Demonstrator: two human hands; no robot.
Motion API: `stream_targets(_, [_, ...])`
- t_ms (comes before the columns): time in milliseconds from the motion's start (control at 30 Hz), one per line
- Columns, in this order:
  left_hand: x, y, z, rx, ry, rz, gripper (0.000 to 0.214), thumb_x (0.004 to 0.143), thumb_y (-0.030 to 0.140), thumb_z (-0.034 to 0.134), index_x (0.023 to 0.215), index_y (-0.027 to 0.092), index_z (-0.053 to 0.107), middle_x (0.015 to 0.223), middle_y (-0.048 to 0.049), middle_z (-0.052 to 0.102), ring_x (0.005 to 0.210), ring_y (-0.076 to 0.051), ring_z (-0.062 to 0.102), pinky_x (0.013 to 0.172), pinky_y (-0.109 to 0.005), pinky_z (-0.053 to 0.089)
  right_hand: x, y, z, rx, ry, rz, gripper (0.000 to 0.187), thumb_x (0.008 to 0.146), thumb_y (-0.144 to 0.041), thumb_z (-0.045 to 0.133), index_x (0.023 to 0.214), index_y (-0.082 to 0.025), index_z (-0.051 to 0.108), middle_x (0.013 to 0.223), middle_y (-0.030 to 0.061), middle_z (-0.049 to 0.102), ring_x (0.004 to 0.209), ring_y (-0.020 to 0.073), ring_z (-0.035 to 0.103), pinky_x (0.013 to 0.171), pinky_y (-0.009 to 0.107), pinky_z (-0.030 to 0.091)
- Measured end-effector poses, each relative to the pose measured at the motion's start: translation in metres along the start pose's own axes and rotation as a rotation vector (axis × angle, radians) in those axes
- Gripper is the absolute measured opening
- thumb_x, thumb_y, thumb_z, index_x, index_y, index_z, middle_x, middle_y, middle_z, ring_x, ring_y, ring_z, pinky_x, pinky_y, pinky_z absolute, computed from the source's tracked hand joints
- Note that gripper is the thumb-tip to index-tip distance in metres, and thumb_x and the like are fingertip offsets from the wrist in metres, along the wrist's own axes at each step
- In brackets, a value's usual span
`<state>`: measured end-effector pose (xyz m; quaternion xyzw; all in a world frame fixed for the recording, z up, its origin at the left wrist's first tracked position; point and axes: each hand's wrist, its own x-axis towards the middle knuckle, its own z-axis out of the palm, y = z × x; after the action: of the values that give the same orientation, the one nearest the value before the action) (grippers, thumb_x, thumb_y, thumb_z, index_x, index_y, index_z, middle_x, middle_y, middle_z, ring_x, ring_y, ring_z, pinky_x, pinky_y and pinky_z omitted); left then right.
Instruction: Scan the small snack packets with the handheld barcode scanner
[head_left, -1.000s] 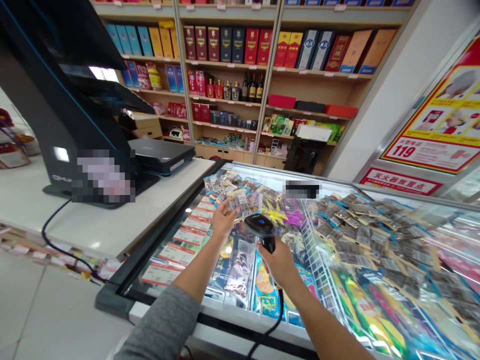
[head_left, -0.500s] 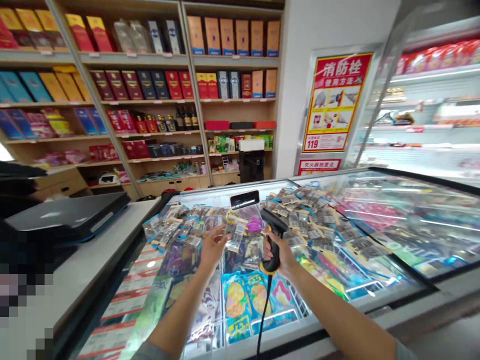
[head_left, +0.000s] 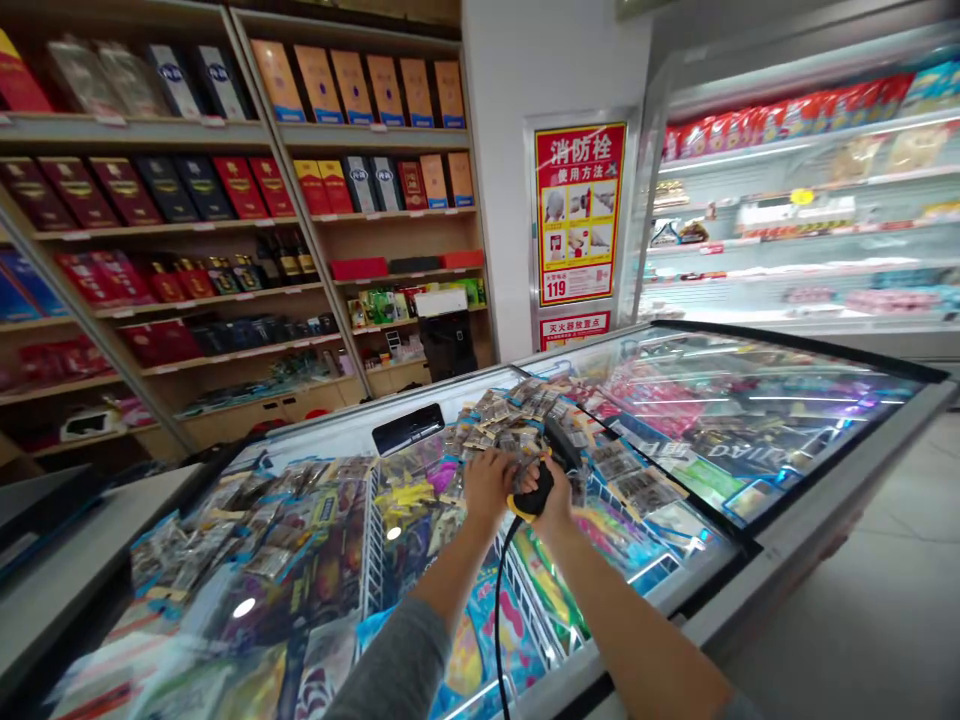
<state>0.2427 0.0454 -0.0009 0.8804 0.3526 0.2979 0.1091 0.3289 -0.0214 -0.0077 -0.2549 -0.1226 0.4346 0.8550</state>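
My right hand is closed around the handle of a black and yellow barcode scanner, its dark head tilted up over the freezer's glass lid. A black cable hangs from the handle. Close on its left, my left hand reaches into the right pile of small clear packets. Its fingers are bent and held together, and the tips are partly hidden by the scanner and right hand, so what they hold cannot be made out. Another spread of small packets lies on the left of the glass.
A black phone lies at the lid's back edge. Under the glass of the chest freezer are colourful frozen packs. Boxed bottles fill the shelves behind; a lit display fridge stands at right. A dark device sits on the left counter.
My view has turned right. My left hand has moved from a packet near the middle to the right pile, beside the scanner. My right hand still grips the scanner.
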Motion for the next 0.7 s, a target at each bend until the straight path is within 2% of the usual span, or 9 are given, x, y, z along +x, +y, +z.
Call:
stream_targets(100, [0.008, 0.007, 0.003, 0.063, -0.011, 0.002, 0.024, 0.092, 0.028, 0.051, 0.104, 0.026, 0.072, 0.106, -0.0083, 0.066, 0.105, -0.026, 0.057, 0.091, -0.041, 0.042, 0.005, -0.002, 0.000, 0.063, 0.042, 0.002, 0.036, 0.066, -0.046, 0.072, 0.072, -0.023, 0.045, 0.048, -0.0104, 0.040, 0.037, 0.0079, 0.036, 0.040, 0.022, 0.030])
stream_targets(200, [0.007, 0.009, 0.002, -0.002, 0.012, -0.019, 0.025, 0.091, 0.028, 0.052, 0.108, 0.025, 0.071, 0.107, -0.0084, 0.066, 0.105, -0.025, 0.058, 0.091, -0.040, 0.043, 0.002, -0.008, -0.002, 0.093, 0.059, -0.002, 0.032, 0.066, -0.041, 0.073, 0.076, -0.024, 0.048, 0.049, -0.0108, 0.041, 0.038, 0.0076, 0.035, 0.041, 0.020, 0.030])
stream_targets(300, [-0.003, -0.008, -0.019, -0.072, 0.086, -0.029, 0.028, 0.089, 0.028, 0.055, 0.115, 0.024, 0.067, 0.111, -0.0086, 0.065, 0.107, -0.024, 0.058, 0.095, -0.039, 0.045, -0.008, -0.014, -0.003, 0.109, 0.039, 0.008, 0.031, 0.065, -0.037, 0.074, 0.079, -0.024, 0.050, 0.050, -0.0109, 0.042, 0.039, 0.0068, 0.034, 0.041, 0.019, 0.029])
stream_targets(367, [-0.016, -0.036, -0.050, -0.041, 0.137, -0.045, 0.030, 0.089, 0.027, 0.054, 0.116, 0.022, 0.065, 0.114, -0.0084, 0.065, 0.110, -0.023, 0.057, 0.099, -0.038, 0.044, -0.016, -0.016, -0.002, 0.117, 0.003, 0.026, 0.031, 0.064, -0.034, 0.075, 0.081, -0.023, 0.051, 0.051, -0.0106, 0.042, 0.039, 0.0063, 0.034, 0.040, 0.019, 0.030])
stream_targets(433, [-0.035, -0.074, -0.092, 0.067, 0.170, -0.125, 0.030, 0.089, 0.024, 0.052, 0.116, 0.021, 0.065, 0.115, -0.0087, 0.064, 0.113, -0.023, 0.056, 0.102, -0.037, 0.042, -0.023, -0.011, 0.002, 0.104, -0.043, 0.048, 0.031, 0.064, -0.033, 0.075, 0.081, -0.023, 0.051, 0.053, -0.0098, 0.043, 0.039, 0.0064, 0.034, 0.040, 0.019, 0.031])
stream_targets(500, [-0.061, -0.116, -0.137, 0.236, 0.202, -0.301, 0.030, 0.088, 0.023, 0.051, 0.115, 0.019, 0.065, 0.116, -0.0102, 0.064, 0.114, -0.025, 0.056, 0.102, -0.038, 0.042, -0.033, 0.003, 0.012, 0.082, -0.091, 0.104, 0.030, 0.064, -0.032, 0.076, 0.080, -0.023, 0.052, 0.052, -0.0095, 0.043, 0.039, 0.0061, 0.034, 0.039, 0.019, 0.031])
stream_targets(567, [-0.088, -0.150, -0.176, 0.417, 0.225, -0.537, 0.032, 0.089, 0.025, 0.050, 0.116, 0.014, 0.063, 0.117, -0.0151, 0.062, 0.114, -0.029, 0.057, 0.100, -0.040, 0.043, -0.045, 0.025, 0.029, 0.051, -0.135, 0.189, 0.031, 0.063, -0.031, 0.077, 0.081, -0.022, 0.053, 0.051, -0.0097, 0.043, 0.038, 0.0055, 0.033, 0.039, 0.018, 0.031])
stream_targets(633, [-0.115, -0.174, -0.204, 0.539, 0.192, -0.734, 0.036, 0.088, 0.030, 0.051, 0.116, 0.011, 0.062, 0.118, -0.0187, 0.061, 0.115, -0.032, 0.057, 0.097, -0.040, 0.044, -0.060, 0.054, 0.049, 0.012, -0.183, 0.287, 0.033, 0.061, -0.032, 0.079, 0.080, -0.022, 0.054, 0.050, -0.0099, 0.044, 0.038, 0.0050, 0.033, 0.038, 0.017, 0.030])
stream_targets(700, [-0.136, -0.185, -0.218, 0.575, 0.126, -0.887, 0.045, 0.086, 0.041, 0.055, 0.117, 0.008, 0.060, 0.118, -0.0215, 0.062, 0.116, -0.034, 0.057, 0.094, -0.041, 0.046, -0.076, 0.085, 0.070, -0.029, -0.244, 0.387, 0.035, 0.059, -0.034, 0.081, 0.075, -0.021, 0.053, 0.049, -0.0095, 0.044, 0.037, 0.0045, 0.033, 0.037, 0.017, 0.030])
